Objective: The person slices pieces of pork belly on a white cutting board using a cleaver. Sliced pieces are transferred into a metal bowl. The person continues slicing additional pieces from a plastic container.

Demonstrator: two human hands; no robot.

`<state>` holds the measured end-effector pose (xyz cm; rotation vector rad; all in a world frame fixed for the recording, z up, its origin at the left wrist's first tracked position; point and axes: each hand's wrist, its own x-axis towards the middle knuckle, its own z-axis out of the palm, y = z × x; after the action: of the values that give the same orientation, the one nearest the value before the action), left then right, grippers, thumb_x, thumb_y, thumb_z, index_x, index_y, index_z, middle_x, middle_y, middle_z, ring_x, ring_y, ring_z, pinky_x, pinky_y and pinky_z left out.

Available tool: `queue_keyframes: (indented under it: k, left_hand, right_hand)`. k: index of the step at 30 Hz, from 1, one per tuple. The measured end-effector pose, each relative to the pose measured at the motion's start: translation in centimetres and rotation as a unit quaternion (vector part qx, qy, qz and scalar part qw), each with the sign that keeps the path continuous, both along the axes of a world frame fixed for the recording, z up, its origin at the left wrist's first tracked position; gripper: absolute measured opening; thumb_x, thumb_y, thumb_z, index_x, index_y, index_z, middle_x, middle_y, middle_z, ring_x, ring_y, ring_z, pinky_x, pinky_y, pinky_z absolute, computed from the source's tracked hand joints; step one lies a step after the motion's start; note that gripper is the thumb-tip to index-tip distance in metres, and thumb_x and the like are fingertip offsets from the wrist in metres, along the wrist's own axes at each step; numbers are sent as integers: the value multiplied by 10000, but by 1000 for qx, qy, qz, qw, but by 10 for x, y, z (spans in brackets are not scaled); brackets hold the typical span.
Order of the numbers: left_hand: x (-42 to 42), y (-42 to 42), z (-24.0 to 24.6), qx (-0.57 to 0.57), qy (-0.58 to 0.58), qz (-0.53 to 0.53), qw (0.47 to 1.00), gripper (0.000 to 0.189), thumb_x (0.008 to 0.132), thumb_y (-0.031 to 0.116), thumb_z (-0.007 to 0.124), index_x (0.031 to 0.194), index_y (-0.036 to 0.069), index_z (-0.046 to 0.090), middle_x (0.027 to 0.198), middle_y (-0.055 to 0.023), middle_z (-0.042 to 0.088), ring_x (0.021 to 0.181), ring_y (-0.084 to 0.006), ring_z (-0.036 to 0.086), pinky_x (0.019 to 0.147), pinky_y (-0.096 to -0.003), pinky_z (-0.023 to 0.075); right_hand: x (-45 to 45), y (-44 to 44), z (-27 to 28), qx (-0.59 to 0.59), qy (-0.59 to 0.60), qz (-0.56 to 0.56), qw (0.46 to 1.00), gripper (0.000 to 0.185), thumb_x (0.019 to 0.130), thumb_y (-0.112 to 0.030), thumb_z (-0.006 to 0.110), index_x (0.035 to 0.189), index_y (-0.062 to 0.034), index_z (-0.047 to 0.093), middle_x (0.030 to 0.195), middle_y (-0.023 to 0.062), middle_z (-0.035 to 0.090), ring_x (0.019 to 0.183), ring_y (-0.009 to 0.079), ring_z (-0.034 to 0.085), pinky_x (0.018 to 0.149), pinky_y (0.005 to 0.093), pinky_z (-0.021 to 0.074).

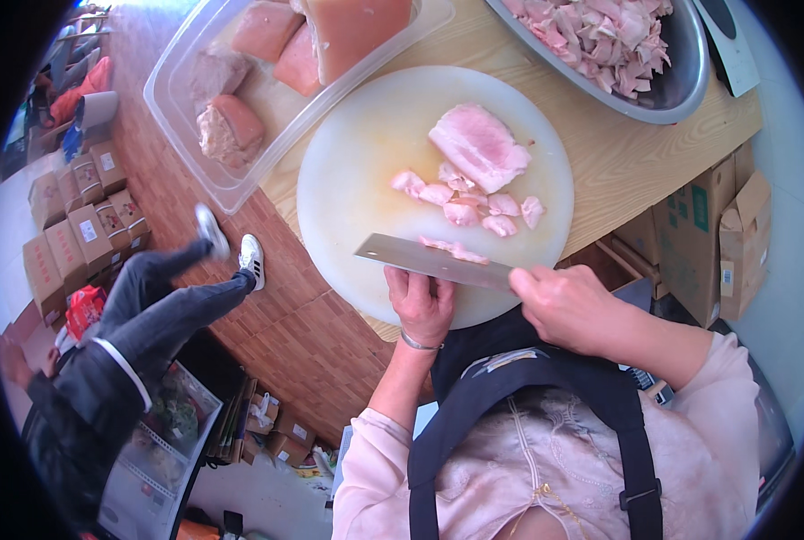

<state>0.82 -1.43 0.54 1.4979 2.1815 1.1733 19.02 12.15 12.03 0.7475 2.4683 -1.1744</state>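
My right hand (564, 304) grips the handle of a cleaver (435, 262), its broad blade lying across the near part of a round white cutting board (354, 182). Thin strips of pink meat (454, 250) lie along the blade's far edge. Close under the blade is my left hand (421, 304), fingers against or behind the metal and partly hidden; whether it holds anything cannot be told. Beyond the blade, several small meat pieces (462, 212) are scattered beside a larger block of pale pink meat (479, 145).
A clear plastic tub (240, 192) with large meat chunks stands at the upper left. A metal bowl (688, 88) of cut meat is at the upper right. Cardboard boxes (688, 243) stand right of the wooden table (618, 182). Another person (152, 310) is at the left.
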Motion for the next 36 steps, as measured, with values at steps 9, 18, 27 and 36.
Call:
queue_keyframes:
  k: [9,18,27,36]
  left_hand:
    - [2,-7,-8,-5,-56,1,998,280,850,-40,739,1128,-28,709,1107,-184,632,996,-358,608,857,-415,531]
    - [2,-12,0,24,-54,-3,998,239,800,-111,728,1017,-12,720,1116,-162,648,1049,-338,625,899,-403,532]
    - [4,-9,-1,-5,-14,-2,1000,377,810,-67,755,1185,-43,727,1122,-158,633,969,-331,583,855,-409,518]
    - [2,-8,-5,0,-12,-5,1000,418,830,-21,759,1242,-55,699,1163,-185,631,1008,-363,590,881,-432,521]
  right_hand:
    - [-49,-6,-50,20,74,-13,997,222,883,-60,667,1045,-22,520,857,184,678,738,405,695,601,495,538]
    - [12,15,-20,30,11,-30,999,216,878,-55,651,1044,-16,518,858,188,689,785,409,702,612,496,538]
    - [32,3,18,24,1,3,1000,242,845,-78,707,991,-23,522,800,157,651,730,358,702,590,468,556]
    - [-15,1,-14,7,39,0,999,206,849,-54,653,1002,-14,521,828,187,676,767,382,717,622,474,569]
